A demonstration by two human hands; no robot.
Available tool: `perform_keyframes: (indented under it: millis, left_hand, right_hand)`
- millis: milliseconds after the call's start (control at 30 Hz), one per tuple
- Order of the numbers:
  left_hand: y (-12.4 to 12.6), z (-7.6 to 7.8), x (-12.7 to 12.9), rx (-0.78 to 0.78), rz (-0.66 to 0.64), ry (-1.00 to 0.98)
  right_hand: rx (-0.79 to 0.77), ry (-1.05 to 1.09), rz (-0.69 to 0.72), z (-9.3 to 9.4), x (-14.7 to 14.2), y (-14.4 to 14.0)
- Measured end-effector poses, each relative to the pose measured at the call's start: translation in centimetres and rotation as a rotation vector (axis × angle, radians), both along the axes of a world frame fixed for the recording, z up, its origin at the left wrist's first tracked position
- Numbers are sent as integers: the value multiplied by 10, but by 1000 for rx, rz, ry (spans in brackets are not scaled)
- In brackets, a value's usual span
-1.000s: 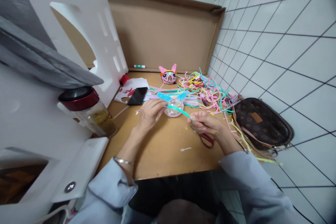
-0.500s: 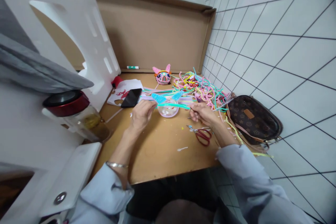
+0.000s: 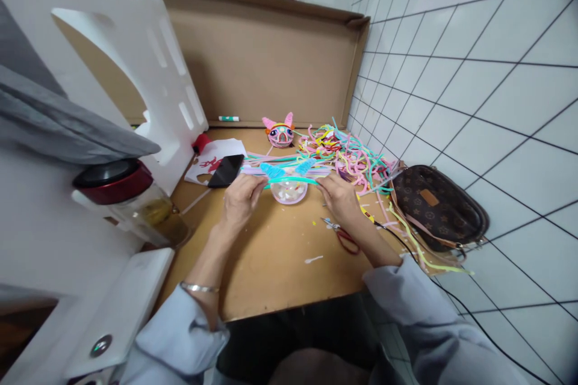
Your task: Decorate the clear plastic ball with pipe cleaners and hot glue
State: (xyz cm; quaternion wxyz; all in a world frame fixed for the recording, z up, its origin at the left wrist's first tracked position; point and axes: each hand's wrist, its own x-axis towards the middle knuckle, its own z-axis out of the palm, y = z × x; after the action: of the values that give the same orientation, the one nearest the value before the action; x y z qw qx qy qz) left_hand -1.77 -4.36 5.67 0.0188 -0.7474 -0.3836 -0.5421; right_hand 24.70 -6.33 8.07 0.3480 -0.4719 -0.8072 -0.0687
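Note:
A teal pipe cleaner [image 3: 293, 180] stretches nearly level between my two hands. Its left end is pinched in the fingers of my left hand [image 3: 241, 197], and my right hand [image 3: 339, 197] grips it on the other side. Just behind and below it sits a clear, rounded plastic piece [image 3: 289, 194] with whitish bits, on the table. Two blue fuzzy ears [image 3: 304, 168] show above the pipe cleaner; whether they are fixed to the plastic piece I cannot tell. Red-handled scissors [image 3: 347, 240] lie by my right wrist, which partly covers them.
Behind stands a pink-eared animal head [image 3: 280, 133]. A tangled heap of pipe cleaners [image 3: 356, 156] lies at right, near a brown handbag [image 3: 440, 207]. A black phone [image 3: 226, 170] and a glass bottle [image 3: 156, 216] are at left. A black cord [image 3: 451, 292] runs off the right side.
My right hand has shifted left, closer to my left hand, so less of the pipe cleaner shows between them. The black cord and a yellow corded tool beside my right forearm now show.

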Motion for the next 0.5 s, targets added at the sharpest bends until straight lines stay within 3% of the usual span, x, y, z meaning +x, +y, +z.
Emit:
perform_keyframes:
  millis: [200, 333, 500]
  left_hand:
    - [8, -11, -2, 168, 151, 98]
    - [11, -17, 0, 210, 240, 128]
    - [11, -21, 5, 169, 225, 80]
  right_hand:
    - [194, -97, -53, -9, -4, 17]
    - [182, 10, -11, -12, -9, 29]
    - [148, 146, 15, -15, -11, 40]
